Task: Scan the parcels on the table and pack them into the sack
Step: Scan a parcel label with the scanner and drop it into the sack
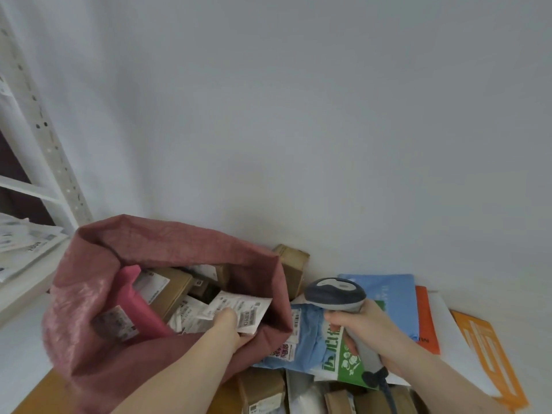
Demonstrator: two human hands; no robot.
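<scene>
A dusty-red sack stands open at the left of the table, holding several cardboard boxes, a pink mailer and white labelled packets. My left hand reaches into the sack's mouth and pinches a white labelled parcel over the contents. My right hand grips the handle of a grey barcode scanner, its head pointing left above a blue mailer and a green-and-white mailer on the table.
More parcels lie around: brown boxes at the front, a box behind the sack by the wall, a light-blue bag, orange envelopes at the right. A white metal shelf with papers stands at the left.
</scene>
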